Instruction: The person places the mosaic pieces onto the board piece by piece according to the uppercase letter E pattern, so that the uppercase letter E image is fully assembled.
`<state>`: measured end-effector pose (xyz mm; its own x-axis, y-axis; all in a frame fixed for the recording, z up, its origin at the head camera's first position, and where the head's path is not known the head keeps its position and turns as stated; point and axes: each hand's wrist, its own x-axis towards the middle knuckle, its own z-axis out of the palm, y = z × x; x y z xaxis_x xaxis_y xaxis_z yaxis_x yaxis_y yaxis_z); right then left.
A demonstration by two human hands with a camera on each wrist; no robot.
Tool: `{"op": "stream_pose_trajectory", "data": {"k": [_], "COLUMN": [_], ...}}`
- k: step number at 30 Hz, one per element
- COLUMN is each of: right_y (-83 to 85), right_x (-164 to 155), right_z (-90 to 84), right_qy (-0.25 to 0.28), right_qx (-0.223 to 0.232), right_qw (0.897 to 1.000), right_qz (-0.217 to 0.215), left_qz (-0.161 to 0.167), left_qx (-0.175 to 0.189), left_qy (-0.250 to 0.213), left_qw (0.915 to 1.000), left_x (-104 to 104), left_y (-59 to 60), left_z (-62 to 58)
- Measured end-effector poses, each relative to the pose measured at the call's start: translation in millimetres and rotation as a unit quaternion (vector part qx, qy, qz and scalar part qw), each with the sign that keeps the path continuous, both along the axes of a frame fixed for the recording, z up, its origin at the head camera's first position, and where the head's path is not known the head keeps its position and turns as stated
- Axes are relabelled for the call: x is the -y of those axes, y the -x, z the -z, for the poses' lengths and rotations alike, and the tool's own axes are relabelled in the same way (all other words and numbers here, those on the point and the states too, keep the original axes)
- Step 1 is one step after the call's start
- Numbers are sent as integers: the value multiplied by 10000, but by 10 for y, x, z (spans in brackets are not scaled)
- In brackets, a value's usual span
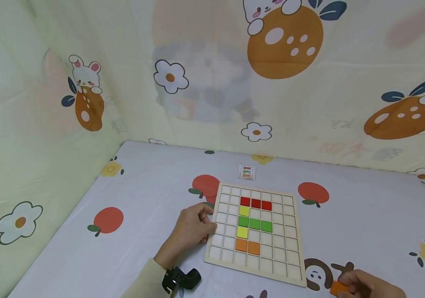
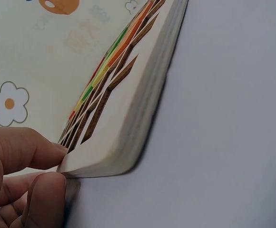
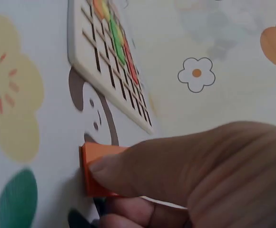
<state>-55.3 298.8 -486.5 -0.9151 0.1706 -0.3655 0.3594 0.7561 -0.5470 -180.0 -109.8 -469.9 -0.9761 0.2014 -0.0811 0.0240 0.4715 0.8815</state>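
Two hands work: left hand pinches the grid board's left edge; right hand pinches an orange tile near the table's front edge.

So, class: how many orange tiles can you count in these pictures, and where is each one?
3. Two orange tiles sit side by side in the wooden grid board, below the yellow tile. A third orange tile is pinched in the right hand. Others may be out of view.

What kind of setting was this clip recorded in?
Probably a makeshift home tabletop booth: a table under a fruit-print white cloth, walled by cartoon rabbit-and-flower fabric, with a wooden grid board of coloured square tiles laid out like a puzzle.
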Motion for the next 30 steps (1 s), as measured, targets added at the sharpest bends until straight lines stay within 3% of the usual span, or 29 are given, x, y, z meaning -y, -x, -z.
{"op": "stream_pose_trajectory", "data": {"k": [3,9,16,23,30], "right_y": [6,103,203,366,534], "right_x": [110,171,340,628,951], "right_z": [-1,-98,-260,-397,-438], "right_qy": [104,612,748,1400,1323], "right_qx": [-199,108,-294,-369,-637], "right_qw": [9992,9971,9968,9885,9867], "right_qz": [321,438,26,-447,-694], "left_qz": [-2,3,35,48,60], "left_qx": [24,30,-10,-11,-32], "left_qy": [8,5,-8,-8,15], "left_qw": [10000,10000,10000,10000,10000], "left_x": [-2,-6,-4,7,2], "left_y": [0,0,12,11,10], "left_z": [1,1,-1,6,11]}}
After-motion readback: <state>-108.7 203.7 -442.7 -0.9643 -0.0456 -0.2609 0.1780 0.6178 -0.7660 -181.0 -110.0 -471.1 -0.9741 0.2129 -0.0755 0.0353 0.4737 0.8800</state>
